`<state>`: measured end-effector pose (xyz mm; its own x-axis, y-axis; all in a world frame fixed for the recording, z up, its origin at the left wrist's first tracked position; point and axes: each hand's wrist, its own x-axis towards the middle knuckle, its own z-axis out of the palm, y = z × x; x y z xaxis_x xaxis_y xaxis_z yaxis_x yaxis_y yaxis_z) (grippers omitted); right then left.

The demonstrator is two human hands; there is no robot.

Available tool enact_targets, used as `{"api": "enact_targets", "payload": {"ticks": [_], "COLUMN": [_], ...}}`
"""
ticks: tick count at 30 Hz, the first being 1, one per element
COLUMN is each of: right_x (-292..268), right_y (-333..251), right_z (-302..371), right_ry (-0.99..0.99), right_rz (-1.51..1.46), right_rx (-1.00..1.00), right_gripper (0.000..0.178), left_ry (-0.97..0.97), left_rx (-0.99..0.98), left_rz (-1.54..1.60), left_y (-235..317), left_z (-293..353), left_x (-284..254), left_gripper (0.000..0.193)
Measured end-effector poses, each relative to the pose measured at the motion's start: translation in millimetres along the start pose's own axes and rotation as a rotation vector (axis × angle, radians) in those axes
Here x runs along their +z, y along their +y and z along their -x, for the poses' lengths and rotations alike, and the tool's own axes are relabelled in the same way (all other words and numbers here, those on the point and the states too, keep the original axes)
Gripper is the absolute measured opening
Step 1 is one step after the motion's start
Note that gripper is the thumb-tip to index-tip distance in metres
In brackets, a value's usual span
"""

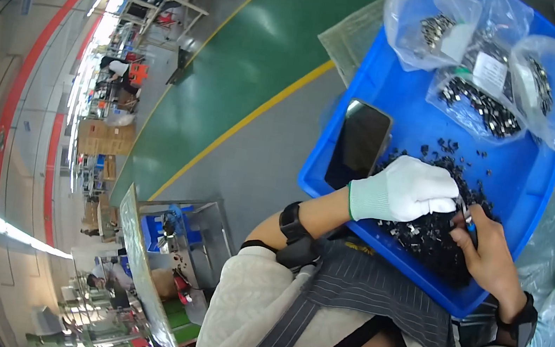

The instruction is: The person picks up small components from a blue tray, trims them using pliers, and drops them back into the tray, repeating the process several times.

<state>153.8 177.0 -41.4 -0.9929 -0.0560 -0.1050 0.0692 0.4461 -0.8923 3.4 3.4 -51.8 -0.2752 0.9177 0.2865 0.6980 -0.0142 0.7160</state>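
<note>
My left hand (420,190), in a white knit glove with a pale green cuff, is over the near part of a blue plastic bin (409,117). Its fingers are curled together in a pinch; whatever sits between them is hidden. Close against its fingertips, my bare right hand (489,256) is closed around a small hand tool with a blue handle (472,229). The tool's metal end points toward the gloved fingers. Under both hands lies a heap of small black pieces (440,250), with some shiny metal bits among them.
Clear plastic bags (482,106) of small metal-and-black parts fill the bin's far end. A dark smartphone (360,142) rests along the bin's left side. To the left stand a metal-framed table (150,269) and workbenches where other people sit. A yellow line (249,120) crosses the floor.
</note>
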Motion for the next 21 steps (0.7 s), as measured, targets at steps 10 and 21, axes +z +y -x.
{"api": "enact_targets", "payload": {"ticks": [10, 21], "right_x": [-20.1, -26.9], "right_y": [-11.1, -22.7], "right_z": [-8.0, -12.2], "right_ry": [-0.230, -0.234], "right_rz": [0.216, -0.095], "right_rx": [0.027, 0.202], "right_gripper": [0.020, 0.021], "left_ry": [-0.166, 0.122], "left_rx": [0.084, 0.066], "left_rz": [0.001, -0.263], "left_y": [0.4, 20.7], "left_z": [-1.3, -6.5], "left_x": [-19.3, -9.2], "left_gripper": [0.016, 0.014]}}
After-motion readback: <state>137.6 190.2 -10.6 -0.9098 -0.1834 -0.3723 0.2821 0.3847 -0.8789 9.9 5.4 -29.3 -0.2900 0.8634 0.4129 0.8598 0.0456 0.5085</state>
